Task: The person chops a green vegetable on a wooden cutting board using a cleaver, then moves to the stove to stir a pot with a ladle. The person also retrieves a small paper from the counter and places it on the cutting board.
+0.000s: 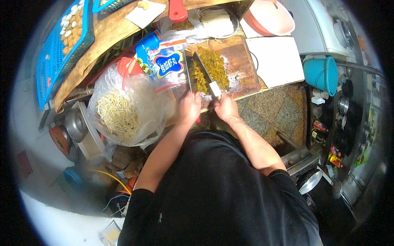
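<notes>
My left hand is closed on the red handle of a knife, whose blade stands at the left edge of the chopped greens. In my right hand is the handle of a cleaver with a pale collar, its blade slanting through the greens. The finely chopped yellow-green vegetable lies in a heap on a wooden cutting board. Left of the board, close to the knife, lies a printed plastic food package. A clear plastic bag of bean sprouts sits beside my left forearm.
A blue plastic basket with round pieces stands at the upper left. Behind the board are a red handle and a bowl of pale food. A pink basin, white board and teal bucket are at the right.
</notes>
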The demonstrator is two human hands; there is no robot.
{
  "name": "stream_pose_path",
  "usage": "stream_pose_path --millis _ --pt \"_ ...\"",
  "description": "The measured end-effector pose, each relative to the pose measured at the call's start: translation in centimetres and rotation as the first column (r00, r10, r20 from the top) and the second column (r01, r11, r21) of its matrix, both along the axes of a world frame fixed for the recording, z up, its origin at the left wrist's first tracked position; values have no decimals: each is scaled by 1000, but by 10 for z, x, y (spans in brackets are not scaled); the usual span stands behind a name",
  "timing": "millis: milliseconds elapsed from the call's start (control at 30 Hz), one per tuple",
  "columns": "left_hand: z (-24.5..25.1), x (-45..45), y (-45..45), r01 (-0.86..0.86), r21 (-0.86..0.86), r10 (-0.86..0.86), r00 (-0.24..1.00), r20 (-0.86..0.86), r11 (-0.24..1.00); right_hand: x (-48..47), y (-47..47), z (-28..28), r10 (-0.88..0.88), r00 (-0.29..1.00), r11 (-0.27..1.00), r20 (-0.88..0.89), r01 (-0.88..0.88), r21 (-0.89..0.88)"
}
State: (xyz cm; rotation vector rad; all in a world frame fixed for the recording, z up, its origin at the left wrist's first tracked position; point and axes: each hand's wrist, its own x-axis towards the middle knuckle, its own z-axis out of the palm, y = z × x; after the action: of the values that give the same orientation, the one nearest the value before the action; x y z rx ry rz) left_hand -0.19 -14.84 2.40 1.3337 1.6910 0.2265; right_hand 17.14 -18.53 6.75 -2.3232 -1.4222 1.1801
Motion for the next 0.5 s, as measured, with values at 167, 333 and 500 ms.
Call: stream_pose_path --millis 167,333,500 --pt "-3 1 0 2 6 -2 1000 7 1000 4 2 7 -8 1000 999 30 9 -41" --pt "-7 2 -1 -2 38 3 1000 -8 999 14 8 15 30 999 998 41 -27 -63" --pt "-4 2 -1 27 41 -25 998 -56 999 27 12 19 93 994 990 61 -86 -108"
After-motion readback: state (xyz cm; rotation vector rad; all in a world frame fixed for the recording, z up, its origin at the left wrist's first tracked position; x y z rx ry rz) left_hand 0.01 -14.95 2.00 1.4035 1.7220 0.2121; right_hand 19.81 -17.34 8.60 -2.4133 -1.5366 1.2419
